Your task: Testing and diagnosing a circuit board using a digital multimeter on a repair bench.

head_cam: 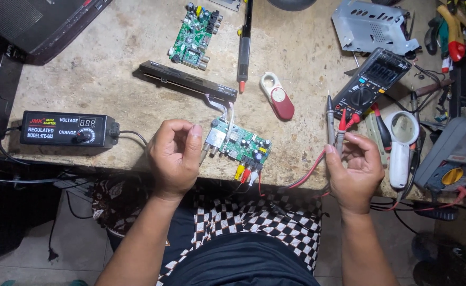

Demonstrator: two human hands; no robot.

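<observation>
Left hand [176, 157] curling loosely at frame centre, holding nothing, just beside green board [236, 145]. Right hand [353, 168] gripping two probes [335, 124], lower right.

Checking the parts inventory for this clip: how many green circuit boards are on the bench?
2: one circuit board at the far edge, one circuit board at the near edge between the hands. Others may be hidden.

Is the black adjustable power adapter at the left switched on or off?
On: the black power adapter shows lit digits on its small display. The left hand is beside it, not touching.
</observation>
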